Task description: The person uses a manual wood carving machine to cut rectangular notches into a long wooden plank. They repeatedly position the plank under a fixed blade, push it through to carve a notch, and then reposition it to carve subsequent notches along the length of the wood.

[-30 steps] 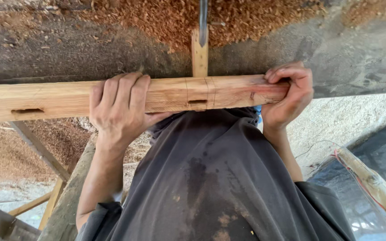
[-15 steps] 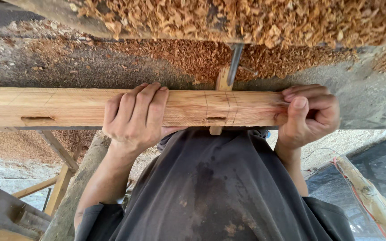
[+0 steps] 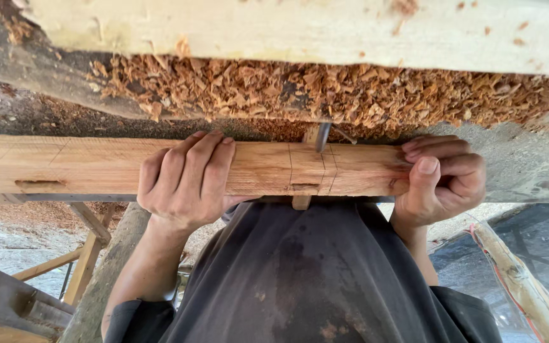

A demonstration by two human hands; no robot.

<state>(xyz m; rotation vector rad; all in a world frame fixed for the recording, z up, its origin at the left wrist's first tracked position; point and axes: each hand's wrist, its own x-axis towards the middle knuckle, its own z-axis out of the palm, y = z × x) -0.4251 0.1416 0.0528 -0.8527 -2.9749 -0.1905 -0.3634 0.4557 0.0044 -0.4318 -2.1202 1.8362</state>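
- Wooden beam [image 3: 96,166]: pale tan with reddish streaks, crossed by thin dark pencil lines.
- Wood shavings [image 3: 325,92]: orange-brown.
- Upper plank [image 3: 325,28]: light yellow.
- Shirt [image 3: 306,279]: dark grey, faintly stained.

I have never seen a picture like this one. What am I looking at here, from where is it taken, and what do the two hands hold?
The camera sits on a person's head and looks down past a dark shirt. No machine is here, only two bare hands. The left hand lies over a long wooden beam; the right hand wraps around its end. The beam has pencil lines and small cut slots. Beyond it lie wood shavings and a pale plank. A metal tool shows behind the beam; I cannot tell what kind.
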